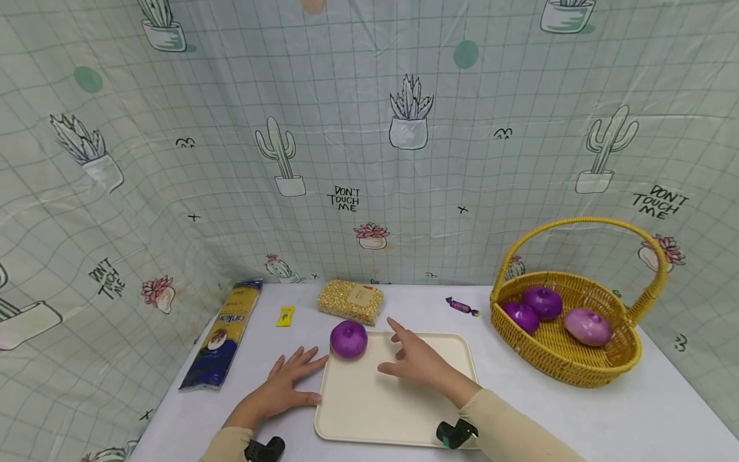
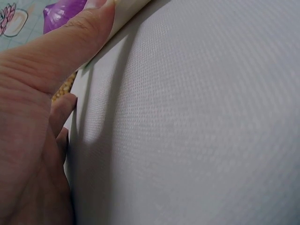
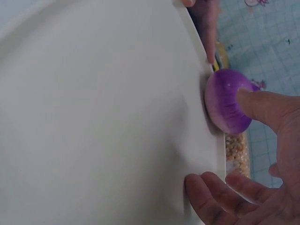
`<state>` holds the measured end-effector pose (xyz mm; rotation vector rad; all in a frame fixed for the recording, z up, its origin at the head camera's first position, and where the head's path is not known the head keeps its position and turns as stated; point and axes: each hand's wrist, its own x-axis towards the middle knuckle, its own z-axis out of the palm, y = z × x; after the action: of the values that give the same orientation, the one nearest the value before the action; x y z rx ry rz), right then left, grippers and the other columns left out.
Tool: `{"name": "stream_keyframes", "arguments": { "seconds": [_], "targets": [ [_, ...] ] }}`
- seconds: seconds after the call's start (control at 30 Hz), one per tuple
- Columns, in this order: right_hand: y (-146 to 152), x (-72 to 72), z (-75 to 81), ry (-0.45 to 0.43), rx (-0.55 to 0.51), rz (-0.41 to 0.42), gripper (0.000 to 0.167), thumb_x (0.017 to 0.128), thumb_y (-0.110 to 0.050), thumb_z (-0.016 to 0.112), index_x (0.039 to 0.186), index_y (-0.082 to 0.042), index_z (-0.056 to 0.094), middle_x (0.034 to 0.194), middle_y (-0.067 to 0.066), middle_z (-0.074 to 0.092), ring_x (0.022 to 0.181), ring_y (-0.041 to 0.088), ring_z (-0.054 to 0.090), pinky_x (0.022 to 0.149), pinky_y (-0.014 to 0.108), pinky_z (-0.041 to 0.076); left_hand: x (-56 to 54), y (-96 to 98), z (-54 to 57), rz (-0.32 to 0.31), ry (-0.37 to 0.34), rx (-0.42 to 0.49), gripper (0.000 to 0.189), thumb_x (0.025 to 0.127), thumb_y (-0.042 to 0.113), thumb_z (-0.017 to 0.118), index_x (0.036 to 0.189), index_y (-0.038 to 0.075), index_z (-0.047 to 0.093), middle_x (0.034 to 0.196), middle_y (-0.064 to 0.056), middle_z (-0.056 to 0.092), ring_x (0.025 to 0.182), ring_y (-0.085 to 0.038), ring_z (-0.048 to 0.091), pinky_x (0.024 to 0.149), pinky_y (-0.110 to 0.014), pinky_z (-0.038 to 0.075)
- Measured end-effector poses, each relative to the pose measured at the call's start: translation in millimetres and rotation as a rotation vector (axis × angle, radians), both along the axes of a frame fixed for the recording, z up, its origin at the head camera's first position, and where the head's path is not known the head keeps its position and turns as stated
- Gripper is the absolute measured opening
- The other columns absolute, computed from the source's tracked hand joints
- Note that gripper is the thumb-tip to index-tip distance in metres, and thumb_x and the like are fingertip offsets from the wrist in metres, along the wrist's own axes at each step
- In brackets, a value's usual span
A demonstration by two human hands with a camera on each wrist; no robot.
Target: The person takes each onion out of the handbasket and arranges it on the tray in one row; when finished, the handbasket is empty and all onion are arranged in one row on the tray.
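A white tabletop [image 1: 519, 423] is backed by a hanging cloth [image 1: 346, 96] printed with cacti. Nearest, the two hands are well apart and neither grips anything. The left hand [image 1: 285, 385] lies with spread fingers just left of a cream tray [image 1: 375, 410], its thumb at the rim; whether it presses there I cannot tell. The right hand [image 1: 421, 366] hovers over the tray, thumb and fingers parted.

At the tray's far left corner sits a purple onion [image 1: 349, 339]. The right thumb overlaps it in the right wrist view, but the head view shows a gap. To handle it well, I would take it around its widest part, since the smooth, round skin may roll, and let the left hand steady the rim.

The raised rim is close under the onion, and a bag of corn kernels [image 1: 337, 296] lies just behind, so lifting should be safer than sliding. The tray's bare middle and near half give the easiest room. To the far right, a wicker basket [image 1: 554, 366] holds three more onions [image 1: 587, 326]; its tall handle narrows the way in.
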<state>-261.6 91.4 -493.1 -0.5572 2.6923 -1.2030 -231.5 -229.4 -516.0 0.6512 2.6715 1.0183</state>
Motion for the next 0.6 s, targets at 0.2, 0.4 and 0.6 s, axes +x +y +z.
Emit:
{"name": "stream_keyframes", "arguments": {
  "seconds": [0.2, 0.4, 0.6],
  "targets": [
    [12, 4.3, -0.5, -0.021, 0.007, -0.007, 0.094, 0.086, -0.030, 0.083, 0.160, -0.008, 0.029, 0.135, 0.017, 0.059, 0.098, 0.019, 0.066, 0.086, 0.044, 0.055, 0.6, -0.5, 1.6, -0.004, -0.003, 0.002, 0.082, 0.084, 0.043, 0.080, 0.153, 0.011, 0.047, 0.162, -0.025, 0.029, 0.150, -0.054, 0.009, 0.115, -0.073, -0.009],
    [22, 8.1, -1.9, -0.002, 0.018, -0.014, 0.089, 0.086, -0.030, 0.083, 0.158, -0.008, 0.034, 0.131, 0.015, 0.061, 0.096, 0.018, 0.066, 0.084, 0.042, 0.055, 1.4, -1.3, 2.5, -0.006, -0.004, 0.011, 0.082, 0.084, 0.041, 0.080, 0.152, 0.009, 0.047, 0.162, -0.026, 0.030, 0.149, -0.055, 0.010, 0.115, -0.073, -0.010],
    [32, 12.7, -2.2, 0.003, 0.011, -0.010, 0.087, 0.087, -0.030, 0.083, 0.157, -0.008, 0.036, 0.129, 0.014, 0.061, 0.097, 0.018, 0.066, 0.084, 0.042, 0.055, 1.0, -0.8, 1.7, -0.016, 0.001, 0.016, 0.082, 0.085, 0.043, 0.079, 0.152, 0.011, 0.047, 0.162, -0.026, 0.029, 0.150, -0.055, 0.010, 0.115, -0.073, -0.009]
  ]
}}
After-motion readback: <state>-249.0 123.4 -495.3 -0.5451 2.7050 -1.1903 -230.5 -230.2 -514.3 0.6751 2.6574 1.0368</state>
